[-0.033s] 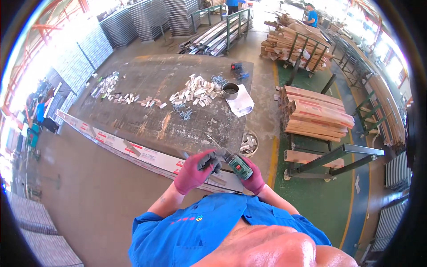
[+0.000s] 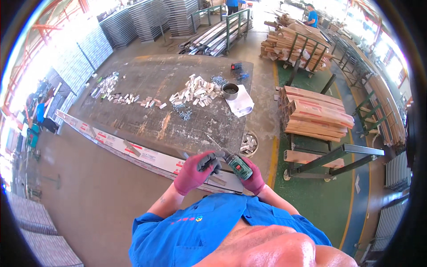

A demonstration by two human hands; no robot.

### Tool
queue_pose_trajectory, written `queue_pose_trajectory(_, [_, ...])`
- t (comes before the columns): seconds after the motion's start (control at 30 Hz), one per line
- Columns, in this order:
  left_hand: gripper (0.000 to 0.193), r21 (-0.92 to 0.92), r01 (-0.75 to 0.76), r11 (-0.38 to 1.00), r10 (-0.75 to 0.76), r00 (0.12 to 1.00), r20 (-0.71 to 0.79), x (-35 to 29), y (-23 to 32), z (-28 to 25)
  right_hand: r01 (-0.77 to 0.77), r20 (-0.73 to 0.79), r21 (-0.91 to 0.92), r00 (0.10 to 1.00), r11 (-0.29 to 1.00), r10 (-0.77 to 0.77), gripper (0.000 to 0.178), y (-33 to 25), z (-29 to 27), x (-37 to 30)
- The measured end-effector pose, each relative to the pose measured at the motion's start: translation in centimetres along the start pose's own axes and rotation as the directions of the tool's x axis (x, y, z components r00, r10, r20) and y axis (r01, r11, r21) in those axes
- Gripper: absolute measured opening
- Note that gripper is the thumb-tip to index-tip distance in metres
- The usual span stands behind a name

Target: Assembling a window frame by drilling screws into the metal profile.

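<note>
Gloved hands are held close before a blue shirt — the right hand (image 2: 254, 177) is wrapped around a green cordless drill (image 2: 239, 165), the left hand's (image 2: 195, 171) fingers curled at its front. Beyond, a steel worktable (image 2: 151, 80) is strewn with small metal brackets (image 2: 193, 94), a tin can (image 2: 230, 91) farther back.

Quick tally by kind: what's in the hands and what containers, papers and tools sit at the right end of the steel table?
Gloved hands: 2 (left hand, right hand)
Green cordless drill: 1, held
Metal tin: 1
White paper sheet: 1
Second power tool: 1
Total: 6
</note>
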State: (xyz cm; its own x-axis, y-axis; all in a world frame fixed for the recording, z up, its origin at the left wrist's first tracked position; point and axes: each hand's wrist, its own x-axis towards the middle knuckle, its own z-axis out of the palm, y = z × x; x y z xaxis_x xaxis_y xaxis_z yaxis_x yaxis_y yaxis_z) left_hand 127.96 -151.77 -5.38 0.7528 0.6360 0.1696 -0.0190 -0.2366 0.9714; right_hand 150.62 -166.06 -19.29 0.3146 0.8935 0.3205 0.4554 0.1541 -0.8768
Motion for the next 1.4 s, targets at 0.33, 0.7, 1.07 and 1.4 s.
queue_pose_trajectory(0.33, [0.032,0.070,-0.018,0.997,0.014,0.998,0.058,-0.1,-0.4,0.0,-0.014,0.010,0.045,1.000,0.999,0.013,0.064,-0.2,-0.3,0.1])
queue_pose_trajectory(0.7, [0.030,0.249,-0.189,0.950,0.142,0.971,0.193,0.0,-0.4,0.6,-0.013,-0.023,0.033,1.000,0.999,0.014,0.064,-2.0,-0.2,0.3])
queue_pose_trajectory(1.07, [0.034,0.287,-0.248,0.925,0.184,0.955,0.233,0.0,-0.4,0.9,0.015,0.000,-0.010,1.000,1.000,-0.015,0.062,-0.6,-0.4,0.6])
queue_pose_trajectory(1.4, [0.037,0.316,-0.237,0.919,0.153,0.951,0.269,-0.5,-0.1,1.0,-0.039,0.005,0.025,0.999,0.999,0.039,0.061,-1.7,-0.4,0.5])
